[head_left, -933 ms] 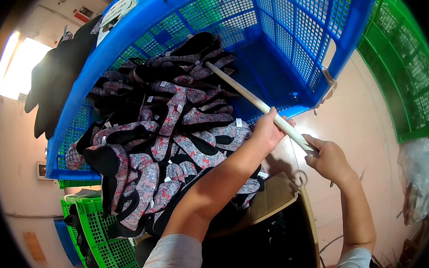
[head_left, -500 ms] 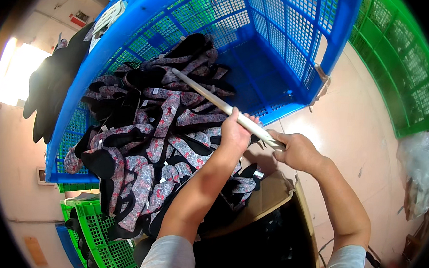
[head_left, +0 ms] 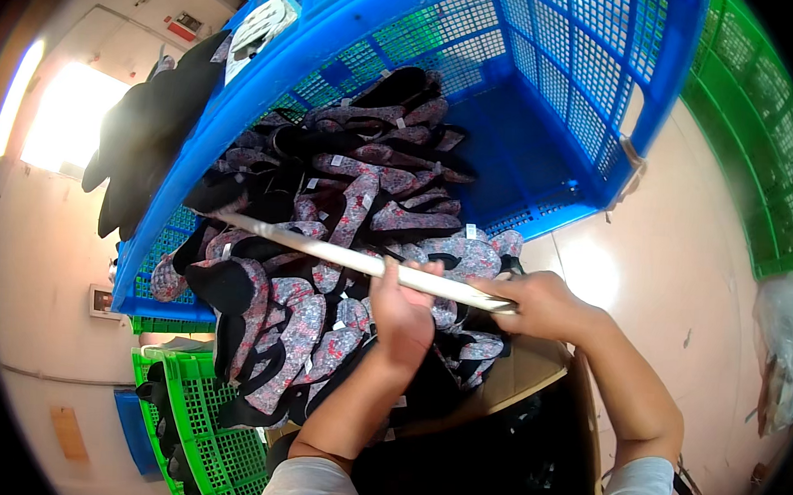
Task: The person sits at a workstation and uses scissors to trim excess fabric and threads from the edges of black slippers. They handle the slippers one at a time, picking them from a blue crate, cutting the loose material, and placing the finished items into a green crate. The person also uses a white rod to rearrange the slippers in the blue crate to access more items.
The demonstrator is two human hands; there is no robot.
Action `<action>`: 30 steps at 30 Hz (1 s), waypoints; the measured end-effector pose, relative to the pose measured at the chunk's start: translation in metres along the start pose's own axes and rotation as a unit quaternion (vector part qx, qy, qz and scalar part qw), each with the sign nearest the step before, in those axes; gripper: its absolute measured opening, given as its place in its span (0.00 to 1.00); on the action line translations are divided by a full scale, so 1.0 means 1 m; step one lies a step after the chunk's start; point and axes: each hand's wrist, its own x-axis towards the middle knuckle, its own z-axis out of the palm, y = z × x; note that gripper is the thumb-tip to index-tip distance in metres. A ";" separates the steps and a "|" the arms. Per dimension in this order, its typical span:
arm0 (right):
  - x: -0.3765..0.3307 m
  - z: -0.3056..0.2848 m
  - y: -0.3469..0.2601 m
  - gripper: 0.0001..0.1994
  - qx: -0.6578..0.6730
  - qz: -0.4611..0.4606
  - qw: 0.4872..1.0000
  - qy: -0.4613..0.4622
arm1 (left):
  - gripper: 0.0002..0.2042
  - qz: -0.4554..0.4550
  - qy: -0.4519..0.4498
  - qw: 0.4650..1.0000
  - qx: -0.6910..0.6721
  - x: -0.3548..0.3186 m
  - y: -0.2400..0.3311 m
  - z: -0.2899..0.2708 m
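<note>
A long pale stick [head_left: 342,259], narrowing toward its far end, lies across both my hands and slants up to the left. My right hand [head_left: 541,305] grips its near end, thumb along the top. Farther along the shaft, my left hand [head_left: 402,315] holds it from below with thumb and fingers around it. The stick's far tip reaches a dark, blurred piece at the left of the pile. Below and beyond it are heaped grey-and-red patterned fabric pieces [head_left: 360,211] with black linings and small white tags, resembling slippers. They spill from a tipped blue basket [head_left: 520,146].
An open cardboard box [head_left: 538,370] with a dark inside stands close below my hands. Green baskets are at the lower left [head_left: 204,408] and far right [head_left: 764,168]. A clear plastic bag [head_left: 778,357] lies at right. Black pieces [head_left: 152,127] hang over the blue basket's left side.
The stick's far end has swung left and down across the pile. My left hand has moved down and left; my right hand is slightly lower. The whole view has shifted.
</note>
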 end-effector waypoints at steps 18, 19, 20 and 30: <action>-0.218 0.010 0.047 0.27 0.261 0.244 0.928 0.102 | 0.11 -0.230 -0.151 0.959 0.065 -0.055 -0.052 0.041; -0.222 0.013 0.040 0.27 0.302 0.288 0.901 0.119 | 0.11 -0.259 -0.124 0.956 0.063 -0.049 -0.066 0.046; -0.228 0.015 0.035 0.27 0.340 0.330 0.870 0.137 | 0.11 -0.287 -0.100 0.951 0.060 -0.040 -0.083 0.051; -0.224 -0.016 0.040 0.27 0.305 0.435 0.841 0.102 | 0.17 -0.423 0.028 0.898 0.117 0.024 -0.212 0.043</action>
